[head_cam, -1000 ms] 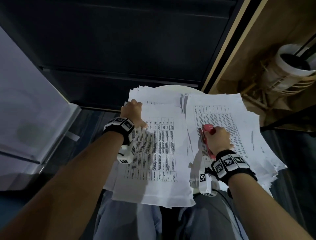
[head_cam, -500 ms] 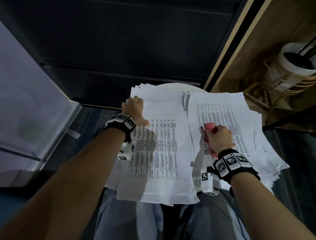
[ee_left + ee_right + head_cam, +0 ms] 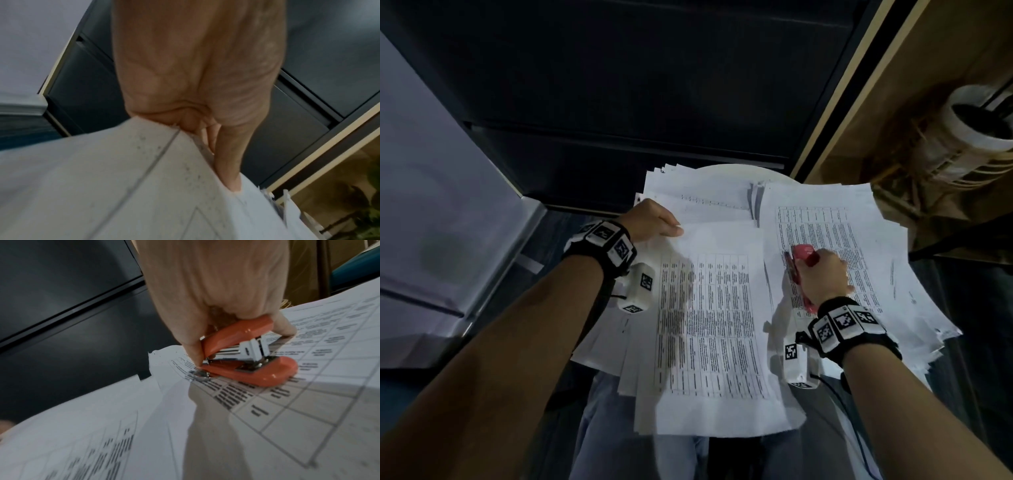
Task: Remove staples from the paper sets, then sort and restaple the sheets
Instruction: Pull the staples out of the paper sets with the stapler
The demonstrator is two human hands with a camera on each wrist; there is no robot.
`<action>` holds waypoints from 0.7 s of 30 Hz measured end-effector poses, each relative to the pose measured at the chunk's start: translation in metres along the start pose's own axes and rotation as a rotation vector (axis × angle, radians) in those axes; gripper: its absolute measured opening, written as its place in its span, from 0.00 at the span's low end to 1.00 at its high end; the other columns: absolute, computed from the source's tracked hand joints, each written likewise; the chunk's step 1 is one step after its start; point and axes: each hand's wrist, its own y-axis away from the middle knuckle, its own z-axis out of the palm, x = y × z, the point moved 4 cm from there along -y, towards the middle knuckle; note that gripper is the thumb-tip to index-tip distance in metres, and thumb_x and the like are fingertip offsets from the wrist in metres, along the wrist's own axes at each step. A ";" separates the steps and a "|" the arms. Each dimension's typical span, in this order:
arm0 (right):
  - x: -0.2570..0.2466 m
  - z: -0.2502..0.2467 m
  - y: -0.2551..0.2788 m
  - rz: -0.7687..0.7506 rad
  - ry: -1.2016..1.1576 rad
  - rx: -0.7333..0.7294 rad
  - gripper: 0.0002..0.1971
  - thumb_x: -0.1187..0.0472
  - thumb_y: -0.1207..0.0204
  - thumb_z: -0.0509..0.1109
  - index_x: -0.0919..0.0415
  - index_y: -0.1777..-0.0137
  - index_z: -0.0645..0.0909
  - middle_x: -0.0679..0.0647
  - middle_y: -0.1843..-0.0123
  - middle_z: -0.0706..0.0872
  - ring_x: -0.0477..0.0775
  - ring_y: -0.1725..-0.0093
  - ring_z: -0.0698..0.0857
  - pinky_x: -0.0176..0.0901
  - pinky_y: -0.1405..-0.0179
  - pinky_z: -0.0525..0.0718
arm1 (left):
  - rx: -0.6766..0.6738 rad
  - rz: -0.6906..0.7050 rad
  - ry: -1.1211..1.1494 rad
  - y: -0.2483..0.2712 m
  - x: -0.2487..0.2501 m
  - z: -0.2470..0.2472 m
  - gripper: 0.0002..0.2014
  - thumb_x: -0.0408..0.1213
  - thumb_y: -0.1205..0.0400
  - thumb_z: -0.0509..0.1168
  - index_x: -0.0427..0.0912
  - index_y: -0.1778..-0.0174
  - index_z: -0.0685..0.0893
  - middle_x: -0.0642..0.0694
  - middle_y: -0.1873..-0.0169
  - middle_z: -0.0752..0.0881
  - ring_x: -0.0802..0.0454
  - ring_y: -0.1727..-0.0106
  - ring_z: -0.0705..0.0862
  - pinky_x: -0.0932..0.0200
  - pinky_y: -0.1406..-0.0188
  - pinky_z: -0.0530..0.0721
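Two spreads of printed sheets cover a small round table (image 3: 726, 169). My left hand (image 3: 654, 222) pinches the top left corner of the near paper set (image 3: 709, 325) and lifts it; in the left wrist view the thumb (image 3: 228, 165) presses on that paper set (image 3: 123, 186) with the other fingers hidden beneath. My right hand (image 3: 822, 274) grips a red stapler (image 3: 803, 255) resting on the right stack (image 3: 825, 222). In the right wrist view the stapler (image 3: 246, 360) sits on a table-printed sheet (image 3: 308, 402) with its mouth slightly apart.
A dark cabinet (image 3: 637, 85) stands behind the table and a pale panel (image 3: 431, 171) is to the left. At the upper right a white bucket (image 3: 976, 126) sits on a brown floor. Paper edges overhang the table toward my knees (image 3: 619, 445).
My left hand went from resting on the top left corner of the near set to pinching it and raising it. The right hand with the stapler stayed nearly still.
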 end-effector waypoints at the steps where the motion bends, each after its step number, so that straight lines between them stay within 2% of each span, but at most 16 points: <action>1: 0.000 -0.001 0.000 0.014 -0.010 -0.006 0.12 0.54 0.22 0.71 0.62 0.46 0.82 0.61 0.47 0.86 0.63 0.42 0.84 0.78 0.29 0.65 | -0.036 -0.024 0.025 0.004 0.000 0.003 0.09 0.34 0.25 0.74 0.37 0.51 0.90 0.52 0.59 0.87 0.53 0.49 0.85 0.60 0.43 0.78; 3: -0.002 -0.005 0.001 0.016 -0.056 -0.026 0.10 0.54 0.22 0.71 0.61 0.52 0.81 0.62 0.50 0.87 0.65 0.48 0.86 0.75 0.35 0.74 | -0.052 -0.044 0.075 0.010 -0.002 0.012 0.10 0.31 0.25 0.74 0.36 0.49 0.89 0.54 0.60 0.86 0.56 0.53 0.84 0.63 0.47 0.78; 5: -0.007 -0.016 0.004 0.020 -0.138 -0.011 0.09 0.56 0.21 0.70 0.63 0.55 0.81 0.61 0.56 0.86 0.63 0.55 0.87 0.66 0.43 0.83 | 0.025 -0.024 0.060 0.015 -0.004 0.019 0.11 0.29 0.27 0.75 0.33 0.49 0.89 0.51 0.60 0.87 0.59 0.58 0.83 0.70 0.57 0.77; 6: -0.011 -0.023 0.006 0.027 -0.190 0.023 0.10 0.58 0.20 0.69 0.67 0.53 0.82 0.60 0.57 0.85 0.61 0.57 0.86 0.60 0.48 0.86 | 0.074 -0.015 0.048 0.017 -0.005 0.022 0.12 0.29 0.27 0.75 0.32 0.49 0.89 0.48 0.59 0.87 0.59 0.59 0.83 0.73 0.61 0.75; 8: -0.026 -0.037 0.016 -0.009 -0.273 0.113 0.12 0.59 0.19 0.68 0.70 0.46 0.83 0.60 0.56 0.85 0.59 0.59 0.85 0.53 0.53 0.86 | 0.131 -0.020 0.063 0.021 -0.012 0.026 0.13 0.28 0.28 0.75 0.31 0.48 0.89 0.44 0.55 0.87 0.55 0.55 0.83 0.76 0.64 0.73; 10: -0.048 -0.042 0.033 -0.085 -0.354 0.109 0.12 0.59 0.18 0.67 0.68 0.42 0.83 0.57 0.54 0.87 0.57 0.58 0.85 0.50 0.55 0.86 | 0.134 -0.042 0.077 0.023 -0.016 0.027 0.14 0.28 0.28 0.75 0.32 0.47 0.89 0.43 0.52 0.88 0.54 0.52 0.84 0.76 0.62 0.75; 13: -0.084 -0.024 0.066 -0.268 -0.430 -0.083 0.11 0.60 0.18 0.67 0.65 0.42 0.83 0.54 0.56 0.89 0.53 0.62 0.88 0.44 0.63 0.87 | 0.072 -0.099 0.066 0.023 -0.021 0.023 0.15 0.28 0.29 0.76 0.35 0.46 0.89 0.43 0.49 0.88 0.53 0.47 0.85 0.66 0.48 0.79; 14: -0.095 -0.013 0.077 -0.300 -0.447 -0.159 0.09 0.61 0.18 0.68 0.64 0.42 0.84 0.54 0.55 0.89 0.52 0.63 0.89 0.42 0.65 0.87 | 0.041 -0.114 0.028 0.024 -0.022 0.021 0.15 0.27 0.28 0.75 0.35 0.45 0.89 0.45 0.49 0.88 0.53 0.47 0.84 0.64 0.47 0.78; 17: -0.117 0.030 0.102 -0.283 -0.404 -0.359 0.09 0.58 0.21 0.71 0.55 0.42 0.85 0.52 0.53 0.91 0.53 0.59 0.90 0.53 0.56 0.90 | -0.025 -0.148 -0.017 0.026 -0.031 0.020 0.16 0.26 0.27 0.74 0.35 0.43 0.88 0.46 0.48 0.88 0.54 0.51 0.83 0.63 0.48 0.78; 19: -0.123 0.053 0.111 -0.310 -0.222 -0.380 0.07 0.53 0.22 0.71 0.51 0.46 0.86 0.50 0.55 0.90 0.55 0.58 0.89 0.57 0.48 0.88 | -0.016 -0.177 0.008 0.027 -0.039 0.020 0.16 0.27 0.28 0.75 0.34 0.43 0.87 0.42 0.47 0.88 0.54 0.52 0.83 0.62 0.49 0.79; 21: -0.126 0.065 0.118 -0.346 -0.034 -0.331 0.09 0.49 0.21 0.69 0.51 0.49 0.87 0.51 0.55 0.90 0.57 0.55 0.87 0.59 0.42 0.82 | 0.003 -0.190 0.047 0.026 -0.046 0.021 0.15 0.28 0.28 0.76 0.33 0.45 0.88 0.40 0.47 0.89 0.54 0.54 0.84 0.62 0.51 0.79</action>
